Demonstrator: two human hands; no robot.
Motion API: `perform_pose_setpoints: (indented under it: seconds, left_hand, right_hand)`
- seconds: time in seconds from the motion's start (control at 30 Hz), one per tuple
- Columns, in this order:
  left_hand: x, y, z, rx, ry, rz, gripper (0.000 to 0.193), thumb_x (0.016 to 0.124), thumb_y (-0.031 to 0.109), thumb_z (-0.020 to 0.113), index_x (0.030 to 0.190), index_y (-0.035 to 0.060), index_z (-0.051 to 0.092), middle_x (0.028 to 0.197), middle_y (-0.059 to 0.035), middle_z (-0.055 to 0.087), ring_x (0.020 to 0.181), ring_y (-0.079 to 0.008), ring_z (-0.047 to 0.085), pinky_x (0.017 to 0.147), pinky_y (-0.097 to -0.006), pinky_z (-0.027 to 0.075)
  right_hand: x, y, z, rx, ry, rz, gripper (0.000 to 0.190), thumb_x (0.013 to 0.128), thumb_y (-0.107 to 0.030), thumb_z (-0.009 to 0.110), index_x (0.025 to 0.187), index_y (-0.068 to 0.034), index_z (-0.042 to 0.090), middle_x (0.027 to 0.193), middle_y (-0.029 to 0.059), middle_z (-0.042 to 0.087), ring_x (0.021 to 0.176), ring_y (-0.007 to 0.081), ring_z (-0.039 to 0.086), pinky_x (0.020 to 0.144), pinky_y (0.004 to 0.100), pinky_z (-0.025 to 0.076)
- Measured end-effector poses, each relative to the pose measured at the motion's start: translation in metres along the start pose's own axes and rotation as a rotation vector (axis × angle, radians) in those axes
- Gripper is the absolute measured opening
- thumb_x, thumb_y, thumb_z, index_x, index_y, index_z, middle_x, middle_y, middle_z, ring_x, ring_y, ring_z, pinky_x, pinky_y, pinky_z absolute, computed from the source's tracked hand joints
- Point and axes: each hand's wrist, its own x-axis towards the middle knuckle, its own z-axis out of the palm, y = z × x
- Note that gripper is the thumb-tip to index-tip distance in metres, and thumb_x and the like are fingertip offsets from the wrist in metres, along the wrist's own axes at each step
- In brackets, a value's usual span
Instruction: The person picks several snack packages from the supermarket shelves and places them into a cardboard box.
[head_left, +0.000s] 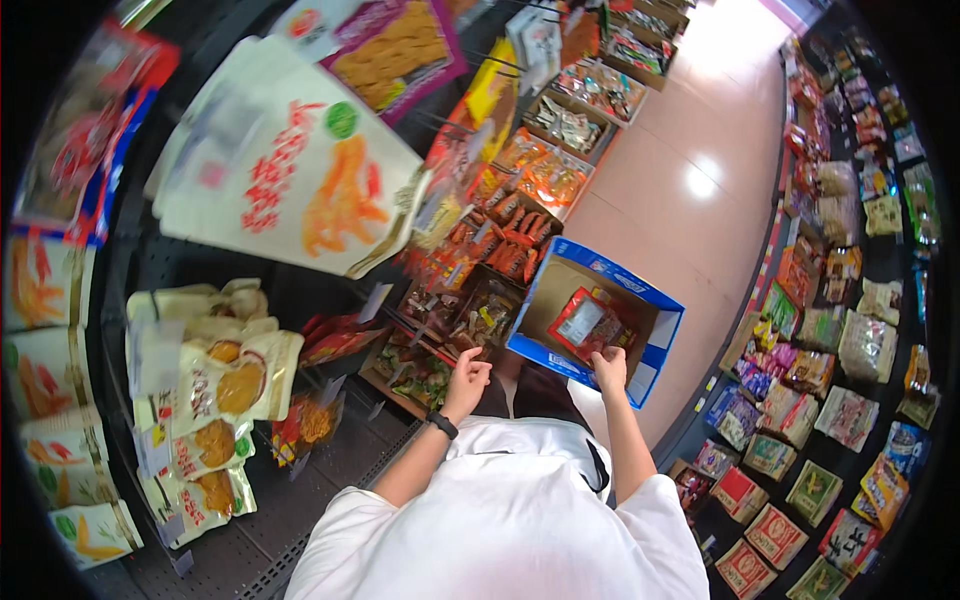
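Observation:
An open blue cardboard box (652, 360) sits tilted before me, over the aisle floor, its left side overlapping the shelf front. Inside lies a red snack packet (592, 324) with a pale label panel. My right hand (611, 367) reaches over the box's near wall, fingers bent at the packet's lower edge; whether they pinch the packet or the wall I cannot tell. Left of the box, my left hand (469, 381) holds nothing, its fingers loosely curled and apart, with a black band on the wrist. It is near the lower shelf's box of dark-wrapped snacks (486, 315).
Hanging white snack bags (292, 165) and cream pouches (232, 382) jut from the left rack. Cartons of orange packets (551, 176) line the lower shelf. Along the right stands another shelf with packaged foods (787, 390). The tiled aisle floor (660, 172) runs between the shelves.

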Motion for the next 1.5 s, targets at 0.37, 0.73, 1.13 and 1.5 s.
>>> perform_pose_setpoints:
  seconds: [0.37,0.73,1.13,1.5]
  left_hand:
    - [-0.017,0.059,0.095,0.406,-0.134,0.113,0.036,0.079,0.005,0.049,0.115,0.0049,0.042,0.091,-0.0057,0.058,0.068,-0.0102,0.053,0.057,-0.0205,0.042]
    - [-0.025,0.042,0.084,0.437,0.001,0.025,0.035,0.078,-0.002,0.047,0.113,0.0030,0.044,0.093,-0.0085,0.057,0.077,-0.0133,0.054,0.068,-0.0225,0.043]
    - [-0.034,0.032,0.091,0.373,0.078,0.058,0.034,0.080,0.003,0.047,0.114,0.0055,0.043,0.093,-0.0073,0.058,0.077,-0.0155,0.056,0.071,-0.0265,0.044]
    - [-0.036,0.038,0.088,0.403,0.081,0.167,0.038,0.077,0.006,0.051,0.114,0.0068,0.043,0.094,-0.0089,0.056,0.078,-0.0194,0.056,0.071,-0.0288,0.045]
  right_hand:
    - [0.103,0.035,0.029,-0.613,-0.256,-0.191,0.042,0.075,-0.016,0.048,0.114,-0.004,0.040,0.116,0.0174,0.042,0.112,0.0319,0.036,0.087,0.0386,0.039]
    - [0.169,0.085,0.058,-0.980,-0.212,-0.259,0.038,0.087,-0.024,0.032,0.124,-0.018,0.031,0.129,0.0146,0.029,0.116,0.0308,0.034,0.087,0.0426,0.040]
    - [0.157,0.031,0.032,-0.867,-0.324,-0.071,0.030,0.083,-0.028,0.042,0.106,-0.010,0.048,0.109,0.0131,0.051,0.099,0.0294,0.052,0.076,0.0387,0.047]
    - [0.066,-0.076,-0.040,-0.682,-0.582,-0.612,0.043,0.068,-0.011,0.056,0.110,-0.016,0.049,0.081,0.0145,0.060,0.078,0.0311,0.058,0.069,0.0375,0.046]
